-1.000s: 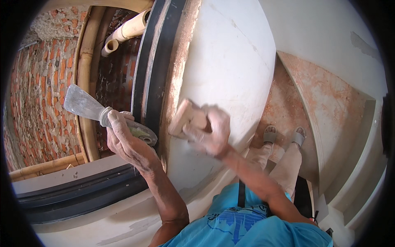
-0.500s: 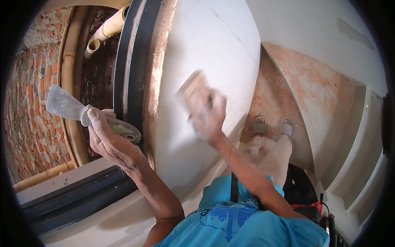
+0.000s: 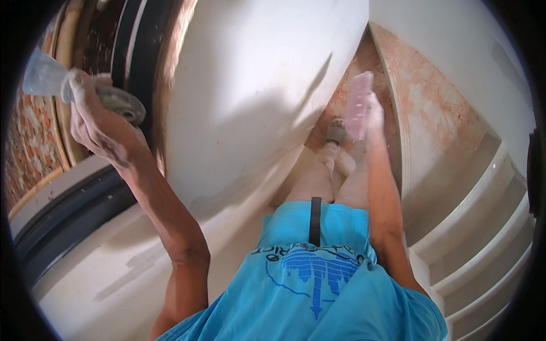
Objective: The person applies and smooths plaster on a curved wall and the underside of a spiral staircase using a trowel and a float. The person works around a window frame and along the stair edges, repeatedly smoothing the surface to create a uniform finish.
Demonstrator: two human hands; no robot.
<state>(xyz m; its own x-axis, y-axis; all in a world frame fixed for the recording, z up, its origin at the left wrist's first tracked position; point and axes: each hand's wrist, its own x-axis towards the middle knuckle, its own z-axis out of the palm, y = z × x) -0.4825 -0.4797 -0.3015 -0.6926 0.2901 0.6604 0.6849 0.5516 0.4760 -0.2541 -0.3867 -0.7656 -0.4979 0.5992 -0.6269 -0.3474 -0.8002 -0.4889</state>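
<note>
A wide-bladed putty knife (image 3: 45,75) is in my left hand (image 3: 95,122), at the upper left beside the dark frame. Its pale blade points left, and its greenish handle shows past my fingers. Out to the right, my right hand (image 3: 375,116) is wrapped round a flat sanding block (image 3: 358,105), its pinkish face turned toward the wall. Hand and block are blurred by motion and apart from the white wall panel (image 3: 244,74). My right fingers are mostly hidden behind the block. Chalky dust coats both hands.
Dark moulded framing (image 3: 136,51) runs along the panel's left edge, with a brick wall (image 3: 28,142) and bamboo poles (image 3: 60,133) beyond. White curved steps (image 3: 466,213) descend at the right. My sandalled foot (image 3: 336,132) stands on the dusty reddish floor (image 3: 432,74).
My right hand has swung away from the wall panel to the right with the sanding block. The view has shifted, and my left hand with the putty knife appears further up and left.
</note>
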